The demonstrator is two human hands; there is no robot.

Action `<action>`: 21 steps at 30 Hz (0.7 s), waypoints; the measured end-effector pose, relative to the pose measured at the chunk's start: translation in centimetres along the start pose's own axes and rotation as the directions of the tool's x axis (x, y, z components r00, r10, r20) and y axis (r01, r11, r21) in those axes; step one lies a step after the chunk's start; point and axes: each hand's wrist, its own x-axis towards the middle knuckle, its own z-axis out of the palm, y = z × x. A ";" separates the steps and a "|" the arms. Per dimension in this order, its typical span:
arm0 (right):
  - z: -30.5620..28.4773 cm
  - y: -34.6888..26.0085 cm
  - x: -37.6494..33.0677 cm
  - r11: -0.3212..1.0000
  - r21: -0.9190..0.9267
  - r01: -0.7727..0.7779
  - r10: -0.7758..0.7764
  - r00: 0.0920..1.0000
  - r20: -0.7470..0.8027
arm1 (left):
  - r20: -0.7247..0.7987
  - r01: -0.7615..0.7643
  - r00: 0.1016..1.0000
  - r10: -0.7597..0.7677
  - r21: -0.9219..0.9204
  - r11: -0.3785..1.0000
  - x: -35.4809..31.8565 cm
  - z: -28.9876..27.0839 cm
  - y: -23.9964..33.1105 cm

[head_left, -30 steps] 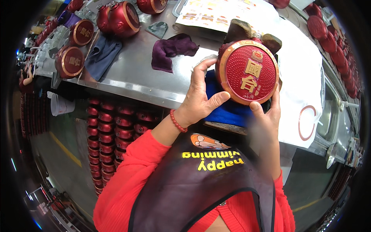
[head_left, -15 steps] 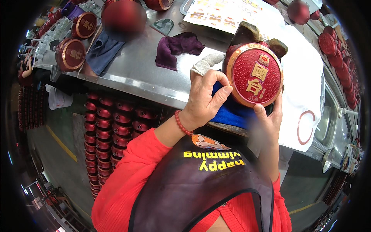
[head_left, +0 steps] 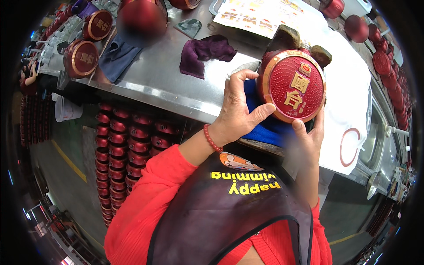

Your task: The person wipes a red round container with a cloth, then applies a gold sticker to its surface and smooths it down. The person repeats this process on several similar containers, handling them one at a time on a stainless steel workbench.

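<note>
A round red jar (head_left: 292,84) with a gold rim and gold characters on its face is held up over the edge of the steel table (head_left: 154,84). My left hand (head_left: 238,110) grips its left side, thumb against the lower rim. My right hand (head_left: 308,134) supports it from below, thumb on the lower edge. A blue cloth (head_left: 265,123) lies under the jar, between my hands. Two brown lumps (head_left: 287,37) show just behind the jar's top.
A purple rag (head_left: 205,53), a dark blue cloth (head_left: 115,57) and more red jars (head_left: 81,57) lie on the table. Printed sheets (head_left: 265,15) lie at the back. A white cloth (head_left: 349,110) covers the right side. Several stacked red jars (head_left: 128,145) stand below the table.
The jar has shifted slightly up and to the right in my hands, and my left fingers have moved round its left rim.
</note>
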 end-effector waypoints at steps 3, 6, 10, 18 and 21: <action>-0.2 0.2 0.1 0.998 -0.051 0.041 -0.042 0.999 -0.010 | -0.048 -0.066 0.997 0.068 0.045 0.997 0.3 0.4 0.0; -0.2 0.5 0.2 0.995 -0.093 0.047 -0.050 0.998 -0.032 | -0.030 -0.129 0.990 0.135 0.151 0.980 0.4 0.8 0.1; 0.0 0.6 0.2 0.974 -0.224 0.044 -0.057 0.997 -0.052 | 0.005 -0.156 0.987 0.162 0.302 0.940 0.4 1.0 0.6; 0.2 0.1 0.4 0.991 -0.112 0.068 -0.072 0.997 -0.032 | 0.041 -0.154 0.988 0.149 0.339 0.928 0.5 1.0 1.0; 0.0 0.1 0.6 0.982 -0.115 0.151 -0.155 0.988 -0.024 | 0.043 -0.165 0.986 0.160 0.348 0.923 0.5 1.0 0.9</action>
